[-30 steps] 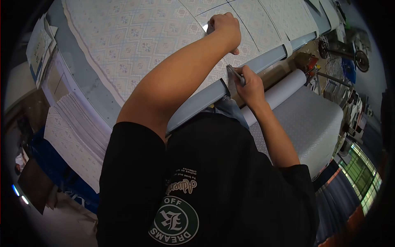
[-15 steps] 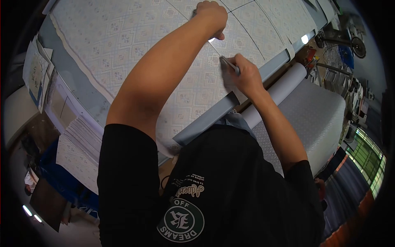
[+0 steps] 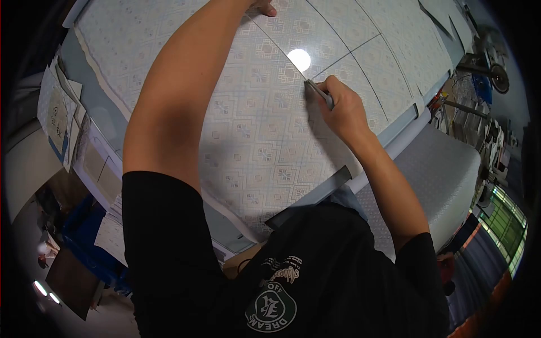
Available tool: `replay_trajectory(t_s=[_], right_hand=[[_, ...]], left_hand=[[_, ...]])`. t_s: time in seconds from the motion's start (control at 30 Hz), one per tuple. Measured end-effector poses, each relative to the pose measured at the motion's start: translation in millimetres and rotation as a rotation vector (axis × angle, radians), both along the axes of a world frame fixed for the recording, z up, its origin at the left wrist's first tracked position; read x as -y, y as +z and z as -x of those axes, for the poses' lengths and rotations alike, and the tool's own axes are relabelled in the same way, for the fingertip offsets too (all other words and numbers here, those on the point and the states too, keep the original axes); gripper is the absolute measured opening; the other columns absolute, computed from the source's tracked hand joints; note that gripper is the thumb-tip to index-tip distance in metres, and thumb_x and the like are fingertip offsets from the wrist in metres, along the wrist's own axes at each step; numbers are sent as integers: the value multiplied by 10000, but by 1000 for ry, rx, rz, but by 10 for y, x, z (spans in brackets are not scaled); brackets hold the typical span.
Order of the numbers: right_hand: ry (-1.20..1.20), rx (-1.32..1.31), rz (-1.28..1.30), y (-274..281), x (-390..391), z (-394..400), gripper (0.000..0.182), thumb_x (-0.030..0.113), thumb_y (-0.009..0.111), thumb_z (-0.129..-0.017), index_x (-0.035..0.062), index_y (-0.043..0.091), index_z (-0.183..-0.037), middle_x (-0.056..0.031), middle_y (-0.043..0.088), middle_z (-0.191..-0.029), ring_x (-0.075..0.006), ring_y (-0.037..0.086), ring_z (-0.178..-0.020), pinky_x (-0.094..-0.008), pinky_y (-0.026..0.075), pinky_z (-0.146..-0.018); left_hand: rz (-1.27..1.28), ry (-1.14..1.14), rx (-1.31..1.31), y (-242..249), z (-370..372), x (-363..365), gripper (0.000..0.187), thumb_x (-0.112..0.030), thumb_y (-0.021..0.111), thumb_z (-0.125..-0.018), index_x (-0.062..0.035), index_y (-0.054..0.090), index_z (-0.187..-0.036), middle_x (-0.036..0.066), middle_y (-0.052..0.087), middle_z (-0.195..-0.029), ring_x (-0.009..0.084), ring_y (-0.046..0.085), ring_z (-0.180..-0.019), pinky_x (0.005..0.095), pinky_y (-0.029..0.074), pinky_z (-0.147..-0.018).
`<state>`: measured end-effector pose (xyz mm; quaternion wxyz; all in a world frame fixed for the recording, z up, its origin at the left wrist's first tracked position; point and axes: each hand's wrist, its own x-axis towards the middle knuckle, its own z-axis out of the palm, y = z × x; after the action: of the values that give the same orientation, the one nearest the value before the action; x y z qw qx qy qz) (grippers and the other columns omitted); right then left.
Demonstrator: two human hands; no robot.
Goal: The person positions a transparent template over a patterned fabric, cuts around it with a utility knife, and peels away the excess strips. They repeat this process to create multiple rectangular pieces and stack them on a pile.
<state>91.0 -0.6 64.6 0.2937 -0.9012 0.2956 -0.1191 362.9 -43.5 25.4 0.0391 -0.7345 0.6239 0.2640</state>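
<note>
A pale patterned sheet (image 3: 253, 135) with dark straight lines across it covers the large table. In my right hand (image 3: 345, 107) is a slim grey utility knife (image 3: 322, 94), closed fingers wrapped round it. The knife's tip touches the sheet at the lower end of a long dark line, near a round bright reflection. At the top edge of the view, my left hand (image 3: 264, 7) is over the sheet, mostly cut off by the frame. One fingertip shows there; whether that hand holds anything is hidden.
A grey bar-like edge (image 3: 310, 197) lies between my body and the sheet. To the right are a pale roll (image 3: 408, 138) and a grey embossed sheet (image 3: 428, 169). Stacked papers (image 3: 59, 112) stand at the left, and part of another person (image 3: 445, 267) shows at the lower right.
The view has shifted, so the sheet appears lower. My left hand has moved up and left towards the frame's edge. My right hand keeps the knife on the sheet, further along the line.
</note>
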Motion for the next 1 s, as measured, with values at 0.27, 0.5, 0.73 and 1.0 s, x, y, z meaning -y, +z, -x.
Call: replay_trajectory(t_s=[0.27,0.5,0.73,1.0], right_hand=[[-28,-22,80,-235,438,-1558,195,148,737,-905,40,595,-985,-173,726,-946,-403,696,-843,-439,548,-714],[-39,182,-2,-381,470,-1813,185,137,709,-917,37,605,-1033,-186,725,-915,-388,708,-834,-447,559,-727],[-66,382,-117,-352,451,-1237,235,167,727,-958,46,651,-1144,-124,757,-995,-248,745,-908,-332,575,-799],[-176,209,-20,-325,876,747,402,76,690,-948,121,606,-1338,-130,728,-1220,-262,710,-1127,-324,541,-952]], left_hand=[[-10,79,-80,-201,-399,1,366,-397,854,-796,-83,733,-941,100,750,-867,282,725,-821,432,575,-733],[-17,158,-151,-362,-571,-59,371,-405,853,-796,-78,723,-914,104,747,-862,286,719,-804,430,573,-720],[16,234,-176,-21,-605,-94,379,-414,852,-796,-73,713,-888,107,743,-856,290,713,-787,428,571,-707],[204,381,59,289,-327,-595,380,-400,803,-858,-47,663,-869,115,713,-837,285,676,-761,422,548,-705]])
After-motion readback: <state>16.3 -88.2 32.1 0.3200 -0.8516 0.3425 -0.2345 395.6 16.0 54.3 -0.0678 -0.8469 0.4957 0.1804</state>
